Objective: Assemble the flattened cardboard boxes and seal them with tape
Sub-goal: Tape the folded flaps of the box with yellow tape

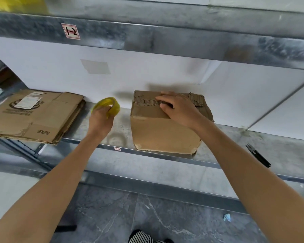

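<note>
Left grip [100, 120] holds tape [113, 104], seemingly clear of box [163, 134].

A storeroom: labelled galvanised steel shelving [165, 41] stacked with flattened cardboard boxes [33, 114].

Black snips [258, 156] lying at the right of my metal shelf [274, 142], a red-edged sticker [71, 31] on the beam [165, 37] overhead, grey stone floor [112, 216] below.

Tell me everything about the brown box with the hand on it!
The brown cardboard box stands upright on the grey metal shelf, its top flaps folded shut. The flap edges on top are torn, showing ripply corrugation, and the bottom corners look dented. The right hand rests on its top.
</note>
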